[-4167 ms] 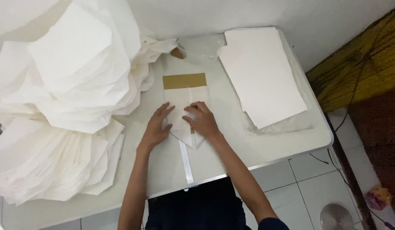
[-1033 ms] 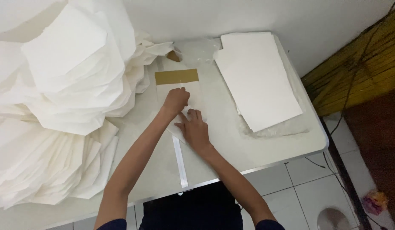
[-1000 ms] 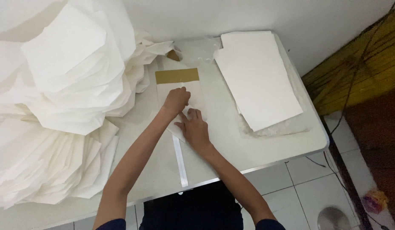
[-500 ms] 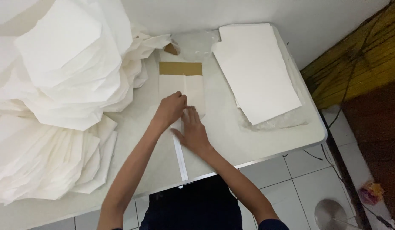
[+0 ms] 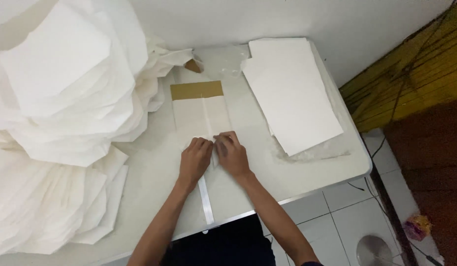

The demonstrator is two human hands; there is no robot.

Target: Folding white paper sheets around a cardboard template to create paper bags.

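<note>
We pressed our left hand (image 5: 195, 160) and right hand (image 5: 232, 153) flat, fingers spread, gripping nothing, on the near end of the paper bag (image 5: 201, 116) lying mid-bench (image 5: 154, 187). If one hand had slid, we think the fold could have gone crooked. The big paper pile (image 5: 56, 113) beside it might have slipped onto the bag.

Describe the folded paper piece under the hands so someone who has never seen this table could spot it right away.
Start at the white table, between the big heap of loose white sheets and the neat flat stack. In the middle lies a narrow cream paper piece, both hands, left and right, pressing its near end. It alone has a brown band across its far end.
</note>
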